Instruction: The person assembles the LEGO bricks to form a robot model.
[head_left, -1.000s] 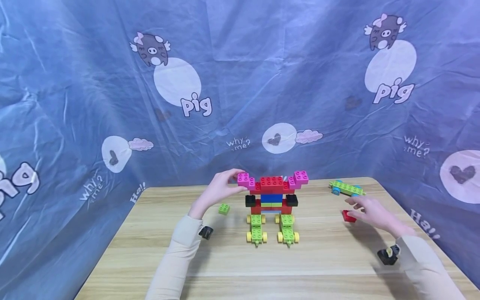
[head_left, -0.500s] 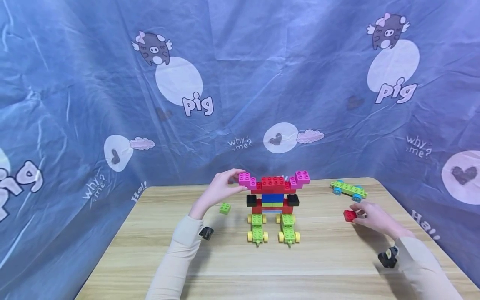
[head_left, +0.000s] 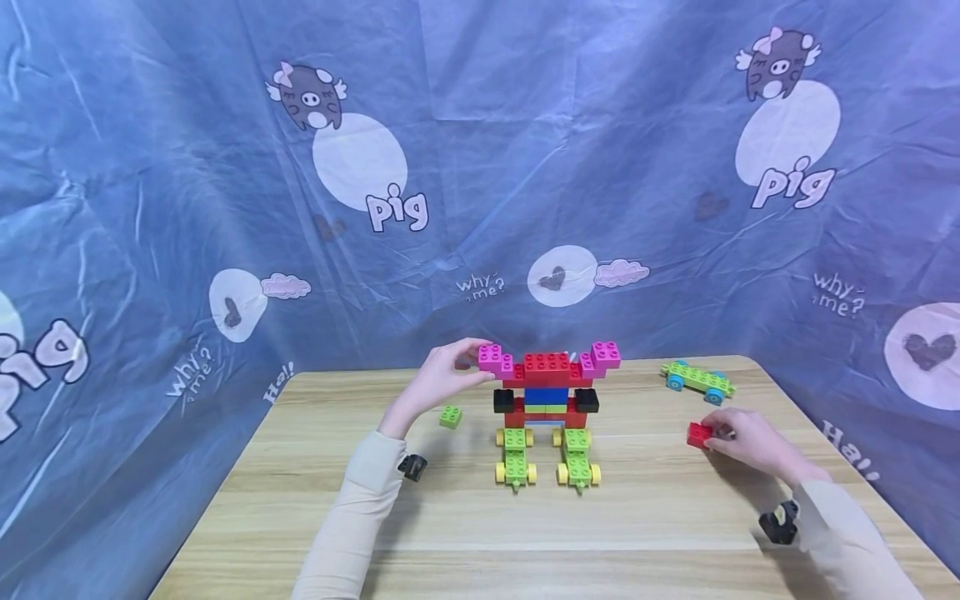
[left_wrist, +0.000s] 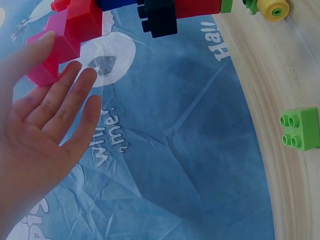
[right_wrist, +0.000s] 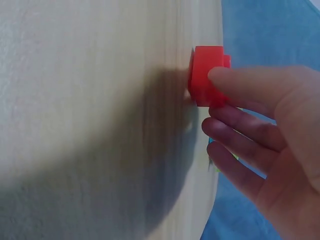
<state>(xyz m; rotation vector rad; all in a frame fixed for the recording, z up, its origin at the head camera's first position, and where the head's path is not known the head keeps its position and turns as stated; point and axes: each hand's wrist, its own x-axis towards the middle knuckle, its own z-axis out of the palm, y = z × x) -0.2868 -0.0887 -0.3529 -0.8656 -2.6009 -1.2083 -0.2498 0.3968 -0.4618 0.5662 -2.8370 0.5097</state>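
Observation:
A toy-brick figure (head_left: 546,396) of red, blue, black and pink pieces stands at the table's middle, on two green bases with yellow wheels. At its upper left end my left hand (head_left: 442,377) holds a pink brick (head_left: 491,357) between thumb and fingers. The left wrist view shows the thumb on one side of the pink brick (left_wrist: 64,36) and the fingers behind it. To the right, my right hand (head_left: 753,440) pinches a red brick (head_left: 698,434) low over the table. In the right wrist view the thumb lies across the red brick (right_wrist: 206,75).
A green brick (head_left: 450,417) lies left of the figure. Behind the right hand a green wheeled base (head_left: 696,377) with blue wheels stands near the table's back right corner. A blue printed cloth (head_left: 480,183) hangs behind the wooden table (head_left: 465,533).
My right hand has come down around the red brick, and its thumb and fingers now pinch it. My left hand stays at the pink brick.

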